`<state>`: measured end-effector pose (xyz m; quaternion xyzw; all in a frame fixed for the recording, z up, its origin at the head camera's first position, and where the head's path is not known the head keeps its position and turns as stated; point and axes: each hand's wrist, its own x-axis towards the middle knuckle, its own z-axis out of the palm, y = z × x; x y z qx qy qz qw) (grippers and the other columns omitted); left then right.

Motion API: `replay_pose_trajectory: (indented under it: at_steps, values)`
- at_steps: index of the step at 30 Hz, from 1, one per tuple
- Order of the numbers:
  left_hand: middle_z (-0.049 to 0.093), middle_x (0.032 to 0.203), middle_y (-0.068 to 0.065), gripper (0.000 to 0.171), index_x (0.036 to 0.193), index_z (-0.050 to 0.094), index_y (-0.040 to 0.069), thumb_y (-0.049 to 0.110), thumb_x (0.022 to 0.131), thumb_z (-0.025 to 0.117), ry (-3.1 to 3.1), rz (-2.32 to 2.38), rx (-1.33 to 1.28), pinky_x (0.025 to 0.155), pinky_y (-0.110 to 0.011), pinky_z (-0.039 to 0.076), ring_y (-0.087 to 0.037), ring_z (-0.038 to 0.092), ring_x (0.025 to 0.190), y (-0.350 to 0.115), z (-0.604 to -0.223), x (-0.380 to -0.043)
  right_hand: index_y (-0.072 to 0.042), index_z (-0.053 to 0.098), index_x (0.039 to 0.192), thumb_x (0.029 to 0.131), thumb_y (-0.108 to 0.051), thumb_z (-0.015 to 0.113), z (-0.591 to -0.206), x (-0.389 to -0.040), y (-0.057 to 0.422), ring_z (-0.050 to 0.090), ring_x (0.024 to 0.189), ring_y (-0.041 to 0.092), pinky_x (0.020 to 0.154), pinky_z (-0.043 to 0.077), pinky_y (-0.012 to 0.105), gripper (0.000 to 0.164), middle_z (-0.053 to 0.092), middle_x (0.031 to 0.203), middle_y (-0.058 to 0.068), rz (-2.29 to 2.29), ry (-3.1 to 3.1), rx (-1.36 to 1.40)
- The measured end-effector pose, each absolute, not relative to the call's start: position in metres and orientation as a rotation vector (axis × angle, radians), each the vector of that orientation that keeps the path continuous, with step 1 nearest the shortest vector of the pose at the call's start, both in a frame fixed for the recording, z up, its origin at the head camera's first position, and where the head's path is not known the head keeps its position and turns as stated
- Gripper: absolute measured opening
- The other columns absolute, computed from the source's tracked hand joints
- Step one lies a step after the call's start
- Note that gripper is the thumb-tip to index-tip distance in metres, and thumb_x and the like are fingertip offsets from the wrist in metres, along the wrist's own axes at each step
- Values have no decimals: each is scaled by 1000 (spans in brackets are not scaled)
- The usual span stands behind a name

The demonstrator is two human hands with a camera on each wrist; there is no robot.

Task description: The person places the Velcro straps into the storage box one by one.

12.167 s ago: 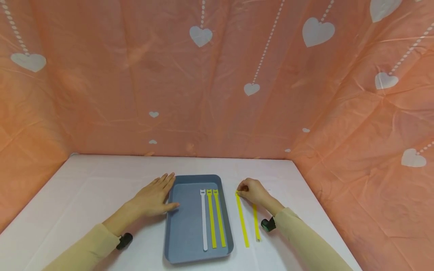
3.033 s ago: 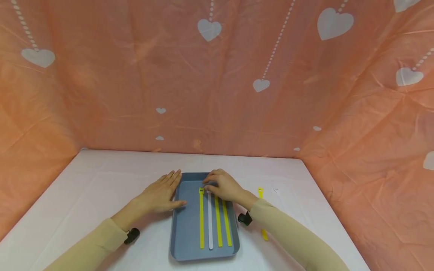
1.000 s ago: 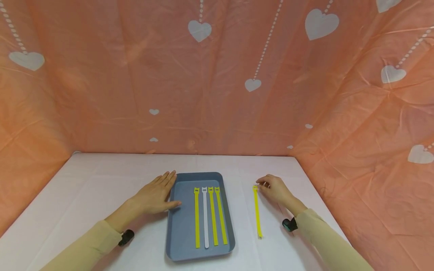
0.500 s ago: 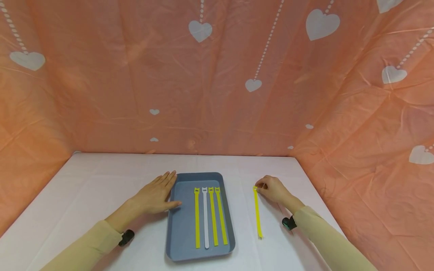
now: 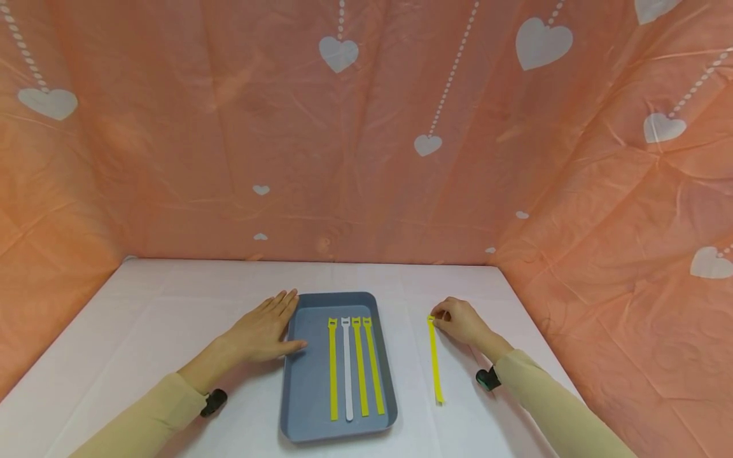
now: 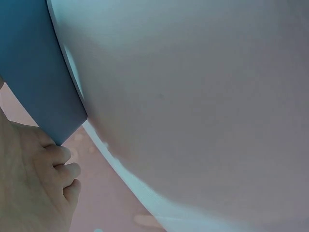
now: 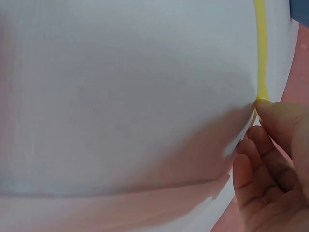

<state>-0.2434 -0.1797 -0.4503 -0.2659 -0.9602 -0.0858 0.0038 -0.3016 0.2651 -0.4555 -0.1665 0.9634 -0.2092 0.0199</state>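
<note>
Nearest to us, at the bottom of the head view, two beige sleeves come in from either side, with a small black device at the left wrist and a matching one at the right. A little further in we find the blue-grey tray, between the two arms. In its right half lie four straps side by side, their slotted heads toward the far end: from left to right a yellow strap, a white strap with a rounded near end, and two more yellow ones. To the right of the tray, apart from it, we see the single yellow strap, its length running toward us over the table. The left hand rests at the tray's left edge, fingers straight and pointing to the far corner, thumb stretched over the rim, with nothing gripped. The right hand has thumb and finger clamped on the far, head end of the single yellow strap; the right wrist view shows its other fingers curled. Beyond the hands, the white-covered table ends at an orange-pink backdrop, printed with pale hearts and dotted lines.
</note>
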Motion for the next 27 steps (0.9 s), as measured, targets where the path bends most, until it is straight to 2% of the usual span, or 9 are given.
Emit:
replay_pose_trajectory:
  at_steps: [19, 27]
  values:
    - [31, 164, -31, 102, 154, 33, -15, 64, 95, 59, -3002, -255, -831, 123, -59, 28, -48, 29, 152, -180, -453, -245, -9, 73, 93, 91, -7, 79, -465, -299, 270, 56, 74, 12, 67, 50, 27, 7, 65, 80, -4, -818, 3058, -531]
    - [31, 163, -31, 102, 154, 33, -15, 63, 95, 61, -2996, -255, -834, 123, -59, 28, -48, 29, 152, -180, -454, -244, -9, 73, 96, 92, -8, 79, -465, -294, 272, 63, 78, 12, 72, 55, 28, 7, 71, 85, -2, -933, 3076, -438]
